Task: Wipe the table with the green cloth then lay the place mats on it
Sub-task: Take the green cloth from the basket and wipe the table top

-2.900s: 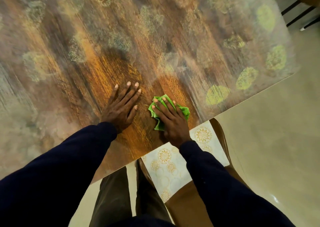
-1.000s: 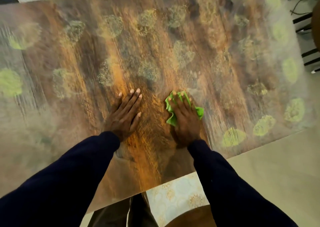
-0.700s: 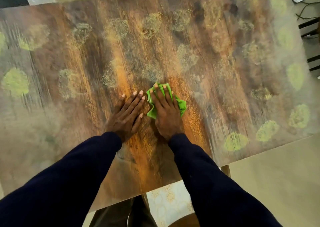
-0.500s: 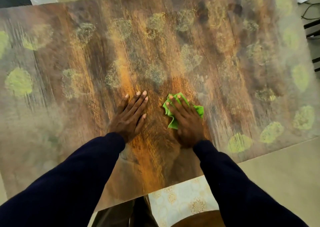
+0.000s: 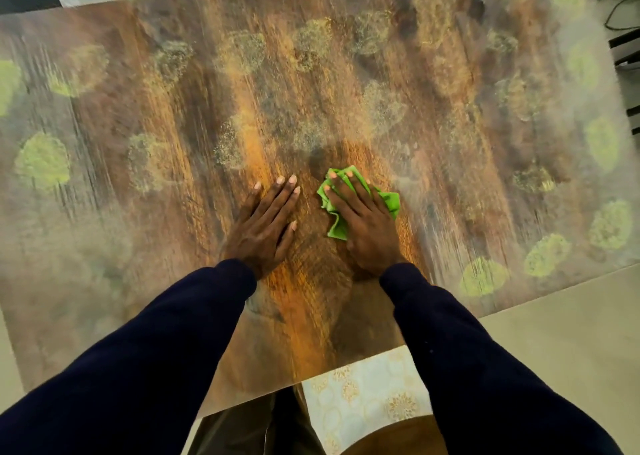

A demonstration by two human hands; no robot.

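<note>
The green cloth (image 5: 390,204) lies bunched on the wood-grain surface (image 5: 450,125), near its middle and towards the near edge; the right hand (image 5: 367,227) lies flat on top of it, fingers straight and close together, pressing it down, with folds of cloth showing beyond the fingertips and at both sides of the hand; the left hand (image 5: 265,226) rests palm down on the bare surface just beside it, fingers straight and slightly spread, holding nothing; the two hands are near each other but apart; both arms wear dark navy sleeves; the surface bears round yellow-green blotches of pattern, clearest along its left and right margins; the place mats (image 5: 360,392), pale with gold floral medallions, lie below the near edge on a brown chair seat (image 5: 398,435), partly hidden by the right sleeve; their number cannot be told; pale floor (image 5: 571,333) shows at right
</note>
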